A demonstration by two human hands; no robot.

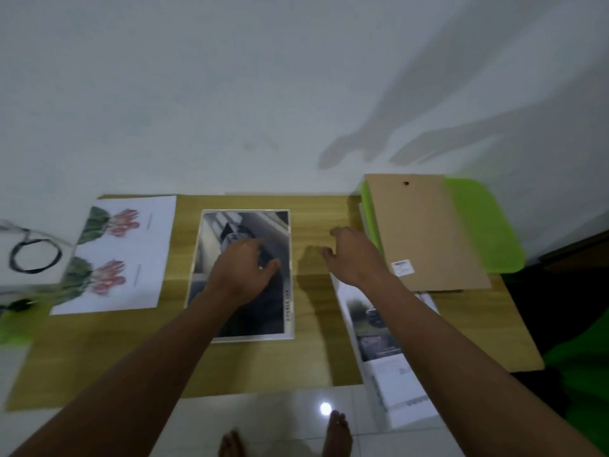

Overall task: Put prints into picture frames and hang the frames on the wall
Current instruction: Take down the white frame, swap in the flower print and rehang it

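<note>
A pale wall point(230, 94) is rising behind a light wooden counter point(263, 364) where a person is working w/ both arms stretched fwd. At the far right a bright green plastic tray point(484, 225) is lying partly under a brown fibreboard backing panel point(425, 232), which is overlapping it and the counter's right end. At the left, a white paper sheet w/ two red flower prints point(131, 291) is lying flat. In the centre a dark grey photo print w/ a pale border point(250, 222) is lying flat; the left hand point(242, 268) is resting on it, fingers loosely bent, gripping nothing. A second grey photo print point(369, 321) is lying beneath the right forearm. The right hand point(354, 255) is hovering over bare counter btwn the centre print and the panel, fingers relaxed and spread, holding nothing.
</note>
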